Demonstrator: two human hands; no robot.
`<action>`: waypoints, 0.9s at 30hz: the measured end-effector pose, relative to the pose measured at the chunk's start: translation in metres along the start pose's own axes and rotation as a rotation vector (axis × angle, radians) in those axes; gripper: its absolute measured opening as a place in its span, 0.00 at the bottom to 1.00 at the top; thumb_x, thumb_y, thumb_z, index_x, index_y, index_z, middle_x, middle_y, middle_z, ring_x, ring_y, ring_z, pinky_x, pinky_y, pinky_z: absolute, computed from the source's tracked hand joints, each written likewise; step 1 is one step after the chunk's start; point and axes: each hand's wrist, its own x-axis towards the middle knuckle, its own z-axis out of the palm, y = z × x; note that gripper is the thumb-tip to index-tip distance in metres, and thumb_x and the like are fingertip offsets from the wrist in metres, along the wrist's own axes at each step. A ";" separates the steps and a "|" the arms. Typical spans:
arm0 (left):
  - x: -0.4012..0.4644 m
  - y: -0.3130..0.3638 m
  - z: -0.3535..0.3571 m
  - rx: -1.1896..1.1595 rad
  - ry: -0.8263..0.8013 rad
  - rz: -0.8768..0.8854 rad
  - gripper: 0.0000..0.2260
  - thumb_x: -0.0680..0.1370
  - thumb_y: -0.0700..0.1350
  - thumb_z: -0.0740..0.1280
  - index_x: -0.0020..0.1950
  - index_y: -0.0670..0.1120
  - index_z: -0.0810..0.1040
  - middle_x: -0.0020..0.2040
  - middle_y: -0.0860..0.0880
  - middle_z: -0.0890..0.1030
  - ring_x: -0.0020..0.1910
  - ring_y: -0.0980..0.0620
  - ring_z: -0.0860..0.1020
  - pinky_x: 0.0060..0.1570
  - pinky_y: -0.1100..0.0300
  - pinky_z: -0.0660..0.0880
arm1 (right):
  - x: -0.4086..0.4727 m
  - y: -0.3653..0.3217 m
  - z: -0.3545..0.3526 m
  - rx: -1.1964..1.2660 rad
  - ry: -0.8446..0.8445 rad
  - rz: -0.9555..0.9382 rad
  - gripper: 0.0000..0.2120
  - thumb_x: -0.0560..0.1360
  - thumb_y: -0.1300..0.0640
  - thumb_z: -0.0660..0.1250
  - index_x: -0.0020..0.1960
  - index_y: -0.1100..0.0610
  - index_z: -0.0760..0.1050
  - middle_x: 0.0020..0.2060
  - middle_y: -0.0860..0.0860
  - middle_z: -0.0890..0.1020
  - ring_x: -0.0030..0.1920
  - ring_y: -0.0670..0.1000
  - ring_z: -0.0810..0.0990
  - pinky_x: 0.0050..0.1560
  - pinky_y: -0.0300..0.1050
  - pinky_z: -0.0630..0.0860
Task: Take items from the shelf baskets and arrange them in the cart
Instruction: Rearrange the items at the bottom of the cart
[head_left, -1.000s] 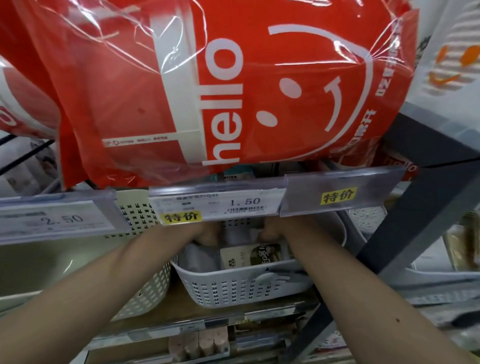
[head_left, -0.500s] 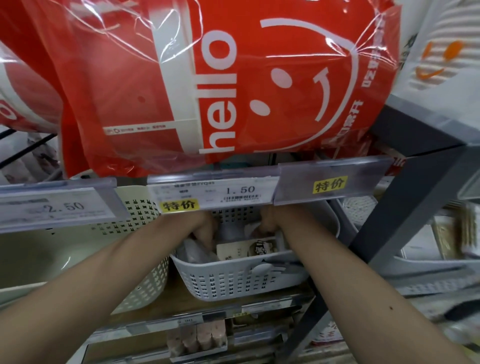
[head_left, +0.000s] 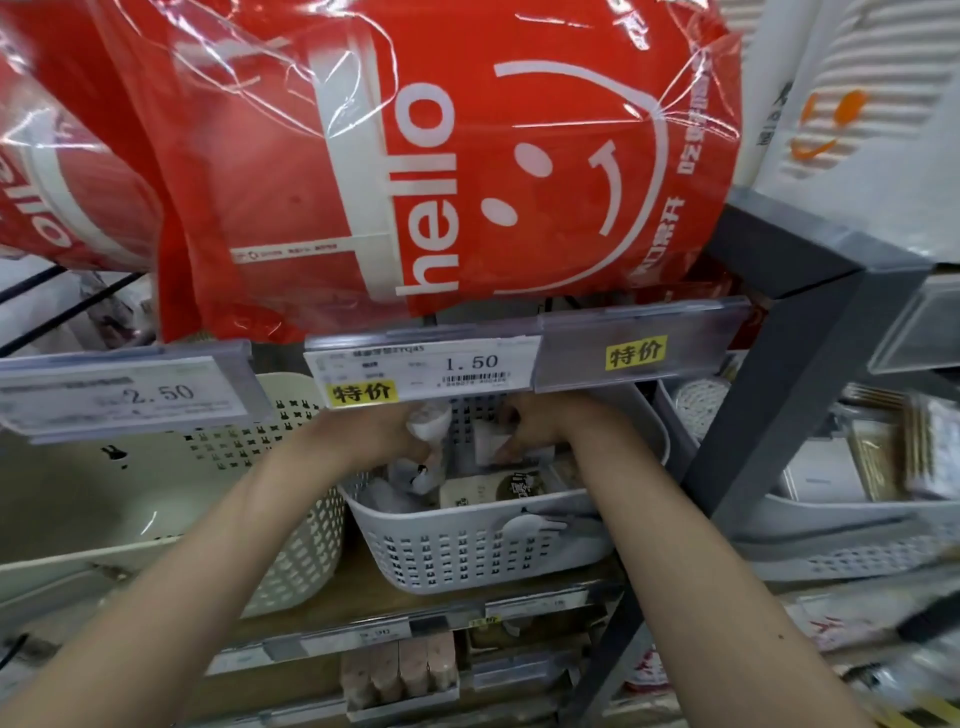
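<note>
L hand (head_left: 387, 434) grips white packet (head_left: 430, 421) — over basket (head_left: 467, 551).

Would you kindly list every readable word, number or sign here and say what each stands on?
"hello": red plastic bag.
"1.50" and "特价": middle price tag.
"2.50": left price tag.
"特价": yellow sticker on the clear tag holder.
Korean-looking side print on the bag, fine tag print, barcode digits and lower shelf labels: too blurred.

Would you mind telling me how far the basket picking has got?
Nothing shows as done: no cart is in view. In hand: the left hand grips a small white packet and the right hand another white packet over the perforated white plastic basket. Carting remains.
</note>
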 end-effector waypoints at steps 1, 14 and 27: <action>-0.008 0.003 0.003 -0.012 0.102 -0.008 0.32 0.72 0.49 0.73 0.73 0.54 0.63 0.68 0.54 0.70 0.67 0.51 0.68 0.52 0.63 0.64 | -0.002 -0.001 -0.001 0.034 0.006 -0.025 0.34 0.70 0.48 0.75 0.70 0.56 0.67 0.68 0.54 0.72 0.65 0.56 0.72 0.63 0.48 0.71; -0.029 0.010 0.029 -0.259 0.633 -0.094 0.21 0.69 0.49 0.74 0.61 0.50 0.75 0.57 0.48 0.80 0.57 0.45 0.77 0.51 0.52 0.75 | -0.024 -0.012 -0.002 0.522 0.157 -0.112 0.14 0.70 0.54 0.72 0.54 0.48 0.75 0.58 0.50 0.80 0.56 0.48 0.77 0.62 0.51 0.74; -0.064 0.027 0.025 -0.490 0.800 -0.033 0.18 0.68 0.48 0.76 0.56 0.53 0.78 0.52 0.56 0.81 0.52 0.59 0.78 0.52 0.56 0.76 | -0.118 -0.012 0.024 0.508 0.520 -0.478 0.29 0.68 0.63 0.69 0.50 0.30 0.66 0.51 0.36 0.74 0.51 0.30 0.71 0.44 0.24 0.69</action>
